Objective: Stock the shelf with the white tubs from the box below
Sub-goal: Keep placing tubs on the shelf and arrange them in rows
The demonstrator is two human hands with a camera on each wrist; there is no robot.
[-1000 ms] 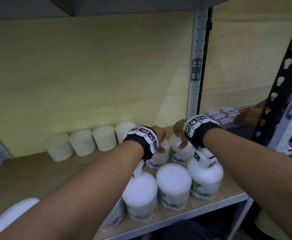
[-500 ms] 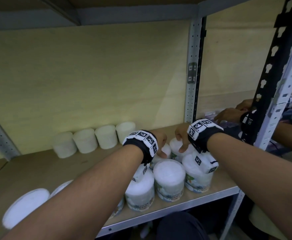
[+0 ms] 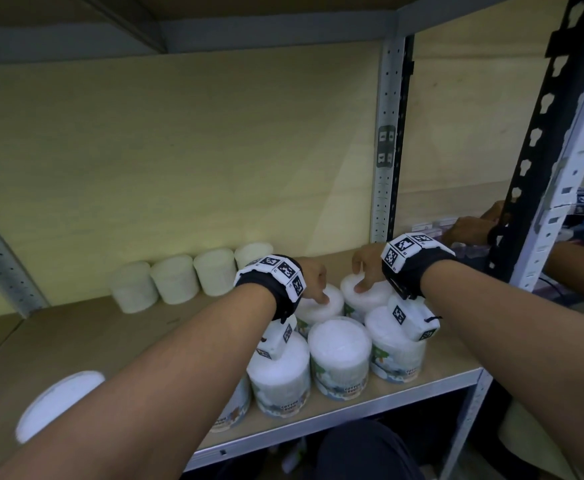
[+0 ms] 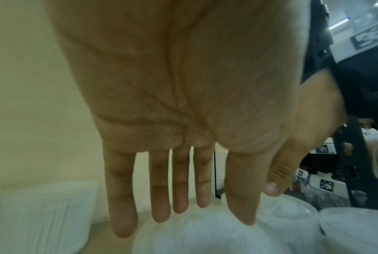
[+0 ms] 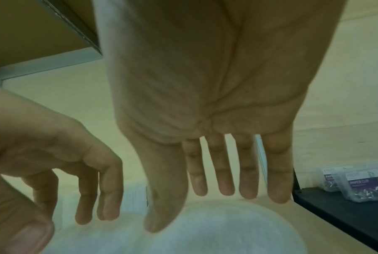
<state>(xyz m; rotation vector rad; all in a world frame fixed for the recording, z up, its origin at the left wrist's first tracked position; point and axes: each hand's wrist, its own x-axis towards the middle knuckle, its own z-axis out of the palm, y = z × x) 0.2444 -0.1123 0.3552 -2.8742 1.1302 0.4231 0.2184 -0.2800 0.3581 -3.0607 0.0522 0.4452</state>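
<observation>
Both hands spread, fingers straight: left hand [image 3: 313,280] w/ thumb on a rear white tub [image 3: 320,308], right hand [image 3: 366,268] on next tub [image 3: 366,296], frame centre, on shelf [image 3: 76,341].

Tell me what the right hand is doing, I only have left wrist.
Observer: Right wrist view: the right hand is flat, fingers straight, thumb tip on the lid of a white tub. No grip.
Operator: Left hand on the same tub?
Observer: No. Head view: the left hand touches the neighbouring tub, just to the left of it.
Operator: Anything further back on the shelf?
Observer: Head view: four plain white tubs stand in a row against the back wall.
</observation>
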